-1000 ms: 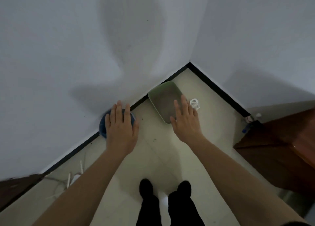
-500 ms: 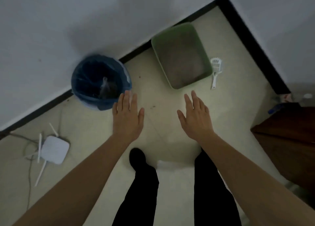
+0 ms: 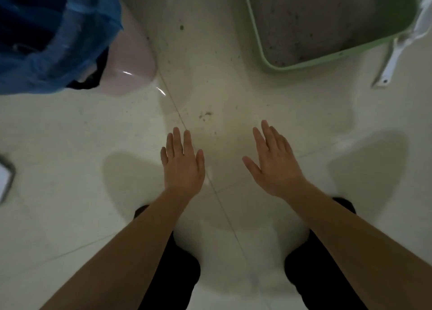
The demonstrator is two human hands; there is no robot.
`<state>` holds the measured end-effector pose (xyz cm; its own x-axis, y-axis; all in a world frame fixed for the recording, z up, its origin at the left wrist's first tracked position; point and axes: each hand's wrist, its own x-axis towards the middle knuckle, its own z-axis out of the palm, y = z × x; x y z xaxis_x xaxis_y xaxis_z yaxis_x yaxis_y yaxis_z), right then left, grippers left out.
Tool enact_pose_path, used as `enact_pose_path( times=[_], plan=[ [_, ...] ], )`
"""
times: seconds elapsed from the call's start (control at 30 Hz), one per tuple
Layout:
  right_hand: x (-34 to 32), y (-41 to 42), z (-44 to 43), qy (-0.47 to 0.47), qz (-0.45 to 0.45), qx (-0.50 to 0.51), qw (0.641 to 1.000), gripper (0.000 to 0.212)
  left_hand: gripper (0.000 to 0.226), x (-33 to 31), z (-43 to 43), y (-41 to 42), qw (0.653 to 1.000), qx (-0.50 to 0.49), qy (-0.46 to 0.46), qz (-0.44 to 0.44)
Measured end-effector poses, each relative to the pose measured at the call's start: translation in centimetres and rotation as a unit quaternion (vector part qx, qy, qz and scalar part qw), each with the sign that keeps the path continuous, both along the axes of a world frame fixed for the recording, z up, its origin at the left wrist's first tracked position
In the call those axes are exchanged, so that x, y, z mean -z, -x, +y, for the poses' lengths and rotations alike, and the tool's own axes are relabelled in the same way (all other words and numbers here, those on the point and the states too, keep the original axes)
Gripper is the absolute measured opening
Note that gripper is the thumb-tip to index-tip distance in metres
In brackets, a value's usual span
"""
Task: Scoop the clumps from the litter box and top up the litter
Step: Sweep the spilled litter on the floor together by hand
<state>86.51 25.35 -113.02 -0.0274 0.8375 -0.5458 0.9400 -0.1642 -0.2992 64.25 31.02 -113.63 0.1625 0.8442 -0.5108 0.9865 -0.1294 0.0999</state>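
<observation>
Head camera, looking straight down at a pale, glossy tiled floor (image 3: 70, 134) speckled with dark grit. A green plastic litter box (image 3: 327, 57) sits at the upper right, well ahead of the hands. It is rectangular with rounded corners, and its near short end faces the person. Its long axis runs away up the frame, leaning slightly left, and the far part is cut off by the top edge. Inside is grey, grainy litter (image 3: 315, 17); no separate clumps can be made out in the dim light.

A white plastic scoop (image 3: 395, 55) lies just beside the box's near right corner. Its slim handle points down-left toward the person and has a hole at the end. Its head is blurred and cut off at the right edge.

Upper left, a pink bin (image 3: 133, 59) lined with a crinkled blue bag (image 3: 58, 41) is partly out of frame.

The left hand (image 3: 182, 164) and right hand (image 3: 275, 167) hover palm-down above the floor. Neither has a grip on anything; the fingers are straight. Bare forearms cover most of two dark trouser legs. A white object (image 3: 4, 178) is cropped at the left edge.
</observation>
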Motion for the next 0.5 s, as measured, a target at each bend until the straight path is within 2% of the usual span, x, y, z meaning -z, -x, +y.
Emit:
enact_pose_path(
  times=[0.1,0.17,0.23,0.37,0.5],
  plan=[
    [4.5,-1.8,2.4,-0.040,-0.006,-0.051,0.998,0.079,0.066,5.3,1.2,-0.8,0.996,-0.068,-0.049,-0.015],
    [6.5,-2.5,4.5,-0.066,-0.002,-0.053,0.996,0.080,0.070,7.8,2.6,-1.4,0.988,-0.127,-0.082,-0.041],
    [7.9,-3.0,6.6,-0.107,-0.002,-0.037,0.994,0.080,0.073,9.7,4.3,-1.7,0.981,-0.143,-0.112,-0.070],
    [9.7,-4.1,10.9,-0.177,0.010,-0.015,0.984,0.082,0.074,11.8,8.8,-2.1,0.970,-0.114,-0.169,-0.129],
    [11.8,-3.3,15.2,-0.179,0.016,-0.043,0.983,0.088,0.064,12.1,13.8,-1.9,0.952,-0.037,-0.245,-0.178]
  ],
)
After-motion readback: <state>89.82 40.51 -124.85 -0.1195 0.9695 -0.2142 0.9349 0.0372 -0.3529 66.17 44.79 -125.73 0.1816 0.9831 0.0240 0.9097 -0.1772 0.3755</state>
